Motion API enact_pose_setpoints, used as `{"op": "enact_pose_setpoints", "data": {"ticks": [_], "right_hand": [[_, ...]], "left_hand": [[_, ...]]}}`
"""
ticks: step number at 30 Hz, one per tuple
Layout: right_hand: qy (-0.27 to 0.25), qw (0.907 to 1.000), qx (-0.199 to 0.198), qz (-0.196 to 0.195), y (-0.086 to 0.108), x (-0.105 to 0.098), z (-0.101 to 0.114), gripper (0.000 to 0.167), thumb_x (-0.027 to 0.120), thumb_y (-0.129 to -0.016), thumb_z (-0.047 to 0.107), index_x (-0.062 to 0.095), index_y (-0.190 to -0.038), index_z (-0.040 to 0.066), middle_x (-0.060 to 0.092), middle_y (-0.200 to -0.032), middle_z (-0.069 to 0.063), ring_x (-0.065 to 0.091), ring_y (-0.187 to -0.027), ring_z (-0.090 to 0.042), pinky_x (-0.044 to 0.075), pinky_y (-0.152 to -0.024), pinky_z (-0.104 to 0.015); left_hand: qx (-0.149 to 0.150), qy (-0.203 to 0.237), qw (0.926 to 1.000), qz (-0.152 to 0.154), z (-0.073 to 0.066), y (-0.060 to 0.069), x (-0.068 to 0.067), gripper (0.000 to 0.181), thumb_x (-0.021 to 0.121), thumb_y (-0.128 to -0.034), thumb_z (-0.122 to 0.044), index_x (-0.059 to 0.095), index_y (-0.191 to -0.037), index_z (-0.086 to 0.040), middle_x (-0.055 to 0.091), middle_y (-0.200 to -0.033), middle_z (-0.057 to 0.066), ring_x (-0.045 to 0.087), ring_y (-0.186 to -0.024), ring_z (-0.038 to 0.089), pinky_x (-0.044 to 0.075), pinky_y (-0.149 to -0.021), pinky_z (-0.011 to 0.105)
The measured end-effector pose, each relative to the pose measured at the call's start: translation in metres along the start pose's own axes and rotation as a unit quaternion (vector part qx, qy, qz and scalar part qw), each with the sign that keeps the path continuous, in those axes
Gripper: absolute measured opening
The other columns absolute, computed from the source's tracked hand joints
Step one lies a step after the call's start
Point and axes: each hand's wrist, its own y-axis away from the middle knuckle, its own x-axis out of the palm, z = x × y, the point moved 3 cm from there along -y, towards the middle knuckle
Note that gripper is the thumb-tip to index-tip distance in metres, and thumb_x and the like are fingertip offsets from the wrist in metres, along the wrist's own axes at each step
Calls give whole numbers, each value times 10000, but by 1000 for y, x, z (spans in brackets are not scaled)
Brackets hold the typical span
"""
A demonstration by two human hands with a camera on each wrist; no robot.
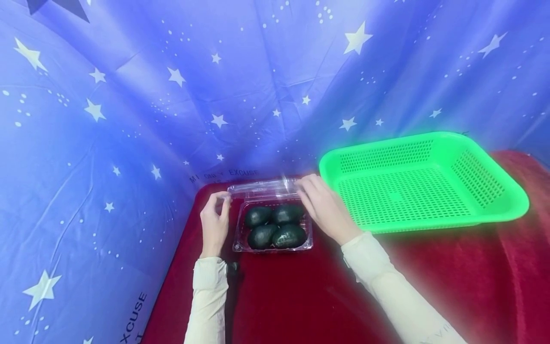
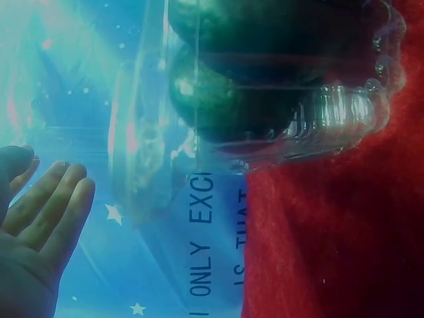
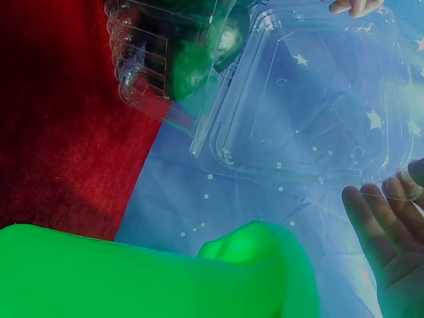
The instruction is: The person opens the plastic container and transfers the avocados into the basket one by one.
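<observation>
A clear plastic clamshell container (image 1: 237,239) holds several dark green, smooth oval fruits (image 1: 289,236) that look like avocados. Its hinged lid (image 3: 311,99) stands raised at the back. My left hand (image 1: 214,222) pinches the lid's left corner between thumb and index finger; in the left wrist view, the other fingers of the left hand (image 2: 50,218) are extended. At the opposite corner, the right hand (image 1: 324,208) pinches the lid's edge, and the right wrist view has the fingers (image 3: 374,215) at the rim.
A green perforated plastic basket (image 1: 485,217) stands to the right, close to the right hand. Red cloth (image 1: 279,296) covers the table. Behind and to the left hangs a blue curtain (image 1: 142,119) with white stars and printed lettering.
</observation>
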Motion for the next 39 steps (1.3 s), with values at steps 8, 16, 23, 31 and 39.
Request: {"op": "enact_pose_setpoints", "data": {"ticks": [8, 16, 23, 31, 39], "right_hand": [[-47, 9999, 104, 77, -2, 1, -1, 307, 560, -988, 91, 551, -1282, 3, 612, -1158, -115, 595, -1069, -230, 525, -949, -355], [-119, 9993, 256, 249, -4, 3, -3, 378, 535, -1005, 129, 492, -1355, -8, 571, -1241, -142, 559, -1149, -252, 488, -1018, -386], [-245, 9971, 606, 394, -8, 7, -3, 592, 571, -993, 129, 313, -1512, 8, 446, -1435, -189, 471, -1318, -285, 406, -1121, -408], [-90, 9961, 724, 491, -14, 9, -4, 729, 570, -995, 151, 148, -1578, 38, 223, -1601, -197, 292, -1467, -316, 302, -1183, -422], [-23, 9953, 804, 536, -11, 10, -7, 762, 602, -974, 153, 151, -1579, 48, 189, -1604, -207, 301, -1452, -352, 405, -1111, -437]], "left_hand": [[-47, 29, 10000, 17, 3, -4, 2, 150, 631, -975, -123, 669, -1086, -30, 721, -992, 124, 700, -907, 241, 502, -815, 105], [-130, 86, 9999, 55, 4, -8, 4, 167, 628, -972, -99, 668, -1113, -18, 715, -1057, 145, 703, -944, 268, 564, -861, 313], [-80, 11, 9999, 85, 6, -11, 7, 249, 625, -973, -95, 655, -1204, -6, 708, -1124, 149, 691, -988, 296, 549, -894, 411], [-38, -17, 9999, 126, 6, -12, 10, 379, 623, -977, -102, 595, -1343, -7, 685, -1222, 146, 674, -1075, 303, 515, -961, 432], [-97, -41, 9998, 165, 5, -10, 9, 351, 627, -971, -91, 621, -1312, -6, 683, -1224, 153, 679, -1046, 308, 532, -925, 444]]}}
